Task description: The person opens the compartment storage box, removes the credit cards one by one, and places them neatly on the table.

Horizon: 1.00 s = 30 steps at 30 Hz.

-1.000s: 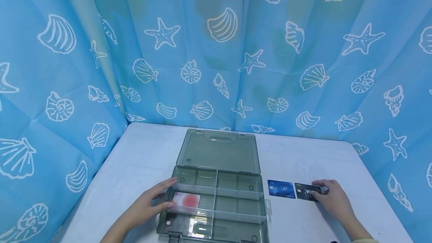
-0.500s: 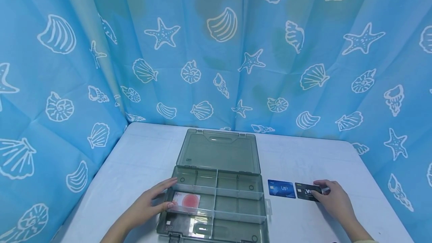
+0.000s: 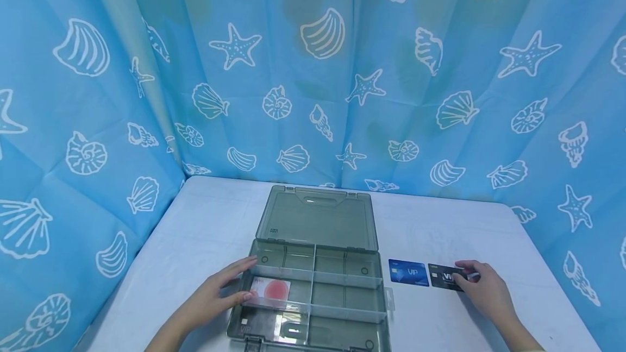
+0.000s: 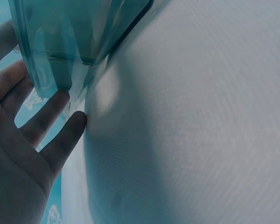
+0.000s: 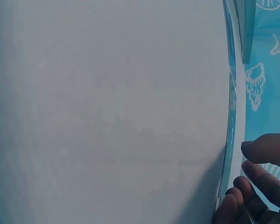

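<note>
A grey translucent divided box (image 3: 348,292) lies with its lid (image 3: 318,219) folded back. My left hand (image 3: 215,292) rests at its left wall, thumb and index finger on the rim; the left wrist view shows the fingers (image 4: 60,140) spread and extended against the side. A black VIP card (image 3: 440,276) lies flat on the table at the right. Resting over its right end is my right hand (image 3: 489,292), thumb on the card's face. In the right wrist view, a gap separates thumb and fingers. A blue VIP card (image 3: 408,272) lies beside the black one.
In the box's middle left compartment is a white card with a red circle (image 3: 276,291). A dark VIP card (image 3: 256,324) lies in the front left one. Blue shell-print curtains (image 3: 293,96) stand behind and left of the white table (image 3: 440,227).
</note>
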Available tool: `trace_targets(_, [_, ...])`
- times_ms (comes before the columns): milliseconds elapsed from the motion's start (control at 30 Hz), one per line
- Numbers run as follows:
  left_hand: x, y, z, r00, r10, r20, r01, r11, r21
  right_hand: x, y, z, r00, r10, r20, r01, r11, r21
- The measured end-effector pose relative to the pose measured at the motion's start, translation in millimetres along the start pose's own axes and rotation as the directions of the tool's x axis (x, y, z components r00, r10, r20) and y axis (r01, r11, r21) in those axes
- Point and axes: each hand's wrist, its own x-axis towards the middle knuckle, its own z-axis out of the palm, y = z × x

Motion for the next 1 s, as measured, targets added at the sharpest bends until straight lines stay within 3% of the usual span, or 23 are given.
trace_targets(533, [0.2,0.9,0.2,1.000,-0.027,0.010,0.027,1.000,-0.005,-14.5,-26,-6,0.998,-0.008,0.066,0.004,0.998,0.066])
trace_targets(1000, [1.1,1.0,1.0,0.999,-0.039,0.004,0.039,0.999,-0.008,-35.3,-60,-4,0.986,-0.080,0.149,0.063,0.991,0.120])
